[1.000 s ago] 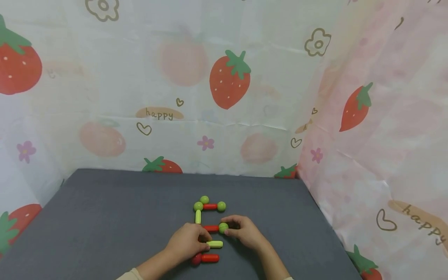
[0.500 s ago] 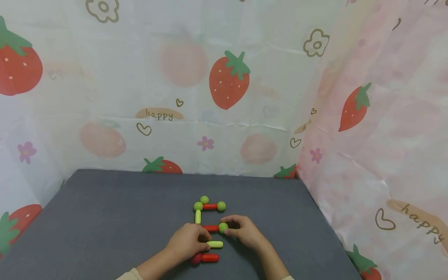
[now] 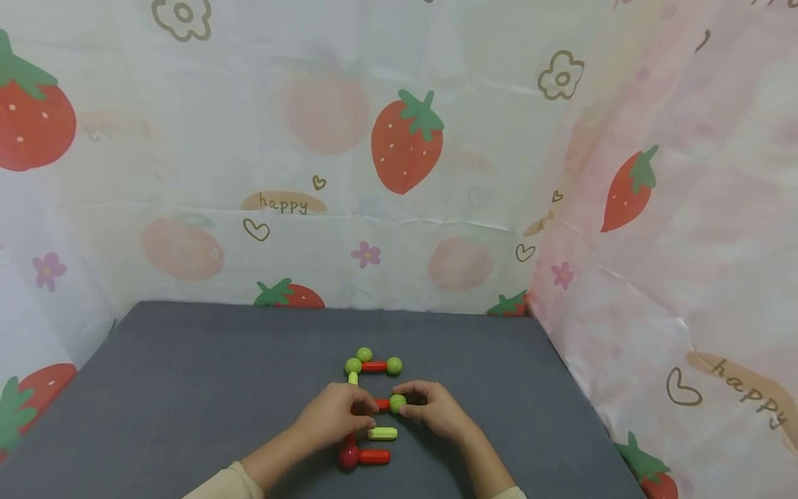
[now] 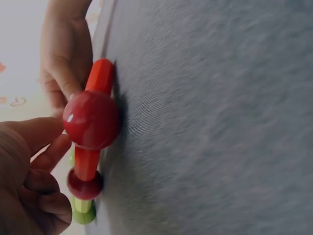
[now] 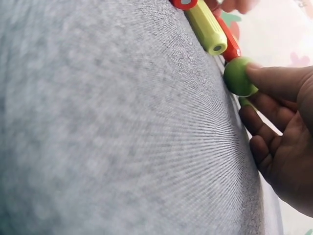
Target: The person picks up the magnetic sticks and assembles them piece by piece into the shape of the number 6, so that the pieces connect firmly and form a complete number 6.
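Magnetic building sticks and balls form a figure on the dark cloth. My right hand [image 3: 439, 414] pinches the green ball [image 3: 397, 404] at the right end of a red stick [image 3: 382, 404]; its thumb lies on the ball in the right wrist view. My left hand [image 3: 333, 416] hovers over the figure's left side, thumb and fingers apart and nothing visible between them. It covers part of the figure in the head view. Below its thumb lies a loose-looking yellow stick [image 3: 383, 434]. Nearest me are a red ball [image 3: 349, 455] and a red stick [image 3: 375, 457].
Farther back, a green ball [image 3: 353, 366], a red stick [image 3: 374, 366] and another green ball [image 3: 394, 366] form the top bar. One more green ball [image 3: 364, 355] sits behind them. A strawberry-print curtain [image 3: 405, 263] stands behind the table [image 3: 218, 360].
My left hand has moved slightly up and away from the yellow stick, uncovering more of the red stick and red ball near me. My right hand stays at the green ball.
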The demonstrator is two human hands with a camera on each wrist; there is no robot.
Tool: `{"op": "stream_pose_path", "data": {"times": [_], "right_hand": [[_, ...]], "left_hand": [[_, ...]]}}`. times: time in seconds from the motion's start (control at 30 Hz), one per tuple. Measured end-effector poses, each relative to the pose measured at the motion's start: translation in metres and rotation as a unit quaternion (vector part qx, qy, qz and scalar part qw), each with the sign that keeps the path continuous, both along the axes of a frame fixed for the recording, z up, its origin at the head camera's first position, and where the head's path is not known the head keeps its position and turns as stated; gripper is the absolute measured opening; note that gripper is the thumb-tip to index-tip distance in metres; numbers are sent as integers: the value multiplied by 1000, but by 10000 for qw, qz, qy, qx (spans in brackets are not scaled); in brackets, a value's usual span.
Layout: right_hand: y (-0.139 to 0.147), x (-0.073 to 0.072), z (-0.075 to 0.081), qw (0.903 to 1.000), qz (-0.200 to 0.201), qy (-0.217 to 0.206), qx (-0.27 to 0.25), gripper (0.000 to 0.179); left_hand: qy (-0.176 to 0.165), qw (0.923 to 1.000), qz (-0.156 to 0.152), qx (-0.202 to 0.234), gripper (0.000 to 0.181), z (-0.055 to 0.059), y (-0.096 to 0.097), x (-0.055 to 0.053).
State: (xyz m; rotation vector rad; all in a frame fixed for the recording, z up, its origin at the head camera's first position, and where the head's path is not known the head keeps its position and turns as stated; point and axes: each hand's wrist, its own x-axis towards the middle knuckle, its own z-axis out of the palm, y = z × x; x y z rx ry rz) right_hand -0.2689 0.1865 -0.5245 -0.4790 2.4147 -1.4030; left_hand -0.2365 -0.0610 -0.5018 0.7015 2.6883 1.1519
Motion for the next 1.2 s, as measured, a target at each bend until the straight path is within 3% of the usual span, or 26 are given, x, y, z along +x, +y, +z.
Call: {"op": "stream_pose_path", "data": {"times": [0.2, 0.43, 0.9, 1.2], "right_hand": [[-1, -1, 1, 10000, 31, -41, -74, 33], [-2, 1, 0, 9999, 39, -45, -129, 33], [-1, 2, 1, 10000, -14, 89, -30, 33], [-3, 8, 8, 9996, -118, 204, 168, 34]], "left_hand": [[-96, 9997, 124, -185, 20, 3, -2, -14], [46, 9993, 138, -336, 21, -4, -7, -24], [316, 9983, 178, -450, 16, -15, -6, -28], [207, 9987, 288, -362, 13, -17, -4, -28]]}}
